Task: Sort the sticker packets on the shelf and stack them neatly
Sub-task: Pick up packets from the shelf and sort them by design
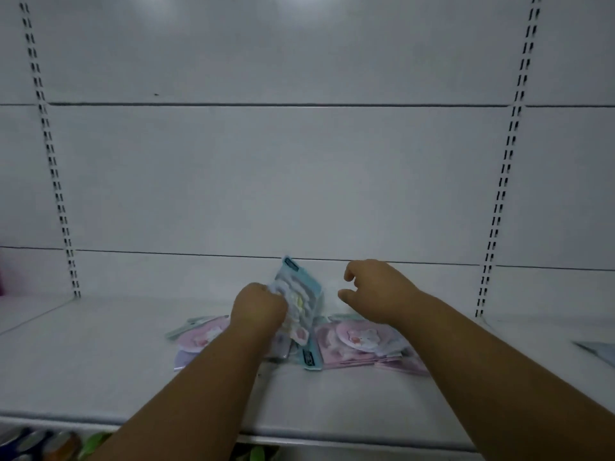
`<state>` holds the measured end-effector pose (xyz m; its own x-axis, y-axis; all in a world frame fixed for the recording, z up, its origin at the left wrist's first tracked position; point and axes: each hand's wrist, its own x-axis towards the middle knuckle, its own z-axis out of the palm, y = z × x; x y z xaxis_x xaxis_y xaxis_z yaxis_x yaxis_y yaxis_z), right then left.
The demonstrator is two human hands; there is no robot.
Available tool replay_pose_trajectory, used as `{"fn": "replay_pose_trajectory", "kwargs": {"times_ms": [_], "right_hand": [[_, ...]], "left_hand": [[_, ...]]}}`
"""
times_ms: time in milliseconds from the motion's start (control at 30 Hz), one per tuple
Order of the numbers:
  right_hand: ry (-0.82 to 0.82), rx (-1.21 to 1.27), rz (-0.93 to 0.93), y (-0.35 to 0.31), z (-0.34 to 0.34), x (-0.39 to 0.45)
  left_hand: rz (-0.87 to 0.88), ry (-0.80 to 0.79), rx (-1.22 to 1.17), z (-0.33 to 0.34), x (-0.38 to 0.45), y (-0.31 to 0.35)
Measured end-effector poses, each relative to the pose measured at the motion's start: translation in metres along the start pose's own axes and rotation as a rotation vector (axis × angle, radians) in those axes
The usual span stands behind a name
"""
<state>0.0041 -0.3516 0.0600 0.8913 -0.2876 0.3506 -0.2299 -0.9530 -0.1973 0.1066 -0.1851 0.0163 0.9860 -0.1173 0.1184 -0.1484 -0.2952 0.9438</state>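
The left hand (pixel 258 306) gripped a blue sticker packet (pixel 301 294), tilted above the shelf (pixel 100 371). The right hand (pixel 372 289) hovered open beside it. Pink packets (pixel 359 344) lay mid-shelf, nearer the back edge.

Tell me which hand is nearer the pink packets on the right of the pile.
Right. The right hand hovers open just above the pink packets; the left hand, gripping a blue packet, sits to their left.

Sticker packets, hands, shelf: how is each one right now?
Left hand: closed around the blue packet.
Blue packet: held upright, lifted off the shelf.
Right hand: open, fingers curled, holding nothing.
Pink packets: lying flat, overlapping, unsorted.
Shelf: mostly bare.
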Motion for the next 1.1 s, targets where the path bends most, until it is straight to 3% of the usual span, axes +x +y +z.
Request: {"fn": "replay_pose_trajectory", "kwargs": {"times_ms": [200,467,567,800,1100], "right_hand": [[-0.173,-0.168,0.278,0.004,0.032,-0.015],[-0.174,-0.231,0.510,-0.014,0.045,-0.016],[-0.066,-0.055,0.531,-0.023,0.042,-0.018],[0.354,0.570,0.419,0.000,0.004,-0.058],[0.643,0.524,0.575,0.136,-0.088,-0.177]], "left_hand": [[0.095,-0.131,-0.508,-0.037,-0.025,0.002],[0.129,-0.269,-0.586,-0.079,-0.041,-0.013],[0.125,-0.281,-0.598,-0.081,-0.042,-0.015],[0.153,-0.362,-0.617,-0.047,-0.054,0.002],[0.141,-0.580,-0.732,0.103,-0.149,0.065]]}}
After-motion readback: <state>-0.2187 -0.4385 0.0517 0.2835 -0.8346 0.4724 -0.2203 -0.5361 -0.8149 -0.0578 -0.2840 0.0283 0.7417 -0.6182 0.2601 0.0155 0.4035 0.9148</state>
